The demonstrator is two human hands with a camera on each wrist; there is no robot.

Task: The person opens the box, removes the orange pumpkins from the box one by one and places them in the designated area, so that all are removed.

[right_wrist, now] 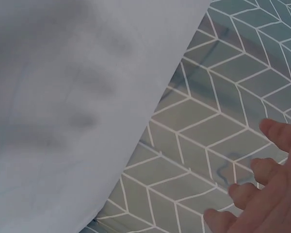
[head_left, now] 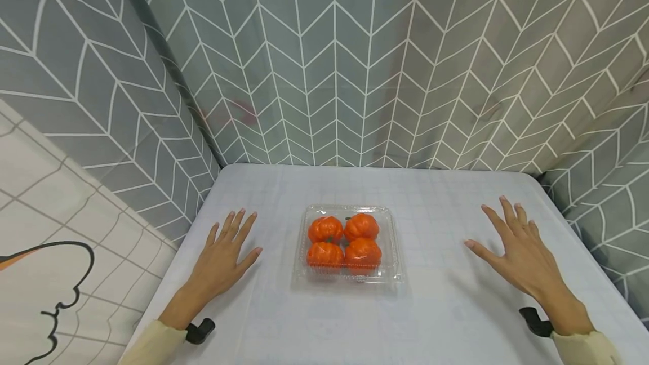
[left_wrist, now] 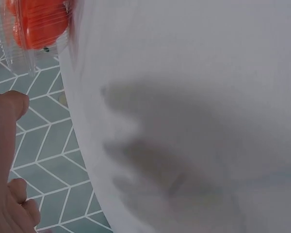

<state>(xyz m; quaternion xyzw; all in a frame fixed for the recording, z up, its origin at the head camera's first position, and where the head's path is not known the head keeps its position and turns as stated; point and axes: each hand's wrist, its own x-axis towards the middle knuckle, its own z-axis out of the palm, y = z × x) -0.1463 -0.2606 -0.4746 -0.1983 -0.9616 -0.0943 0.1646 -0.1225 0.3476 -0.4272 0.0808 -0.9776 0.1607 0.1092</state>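
A clear plastic box (head_left: 392, 252) holds several orange pumpkin-shaped items (head_left: 363, 253) in the middle of the white table; part of it shows at the top left of the left wrist view, its orange contents (left_wrist: 41, 24) visible. To its left, my left hand (head_left: 218, 266) has its fingers spread and holds nothing; in its wrist view the hand (left_wrist: 5, 155) is at the left edge. To the box's right, my right hand (head_left: 527, 258) is spread and empty, and its fingertips (right_wrist: 266, 170) show at the right of the right wrist view. Neither hand touches the box.
The white table (head_left: 355, 325) has rounded far corners. Grey curtains (head_left: 329, 72) with a white chevron pattern stand behind it and at both sides. A white tiled-pattern cloth (head_left: 50, 207) with a black outline drawing is at the left. Both hands cast shadows.
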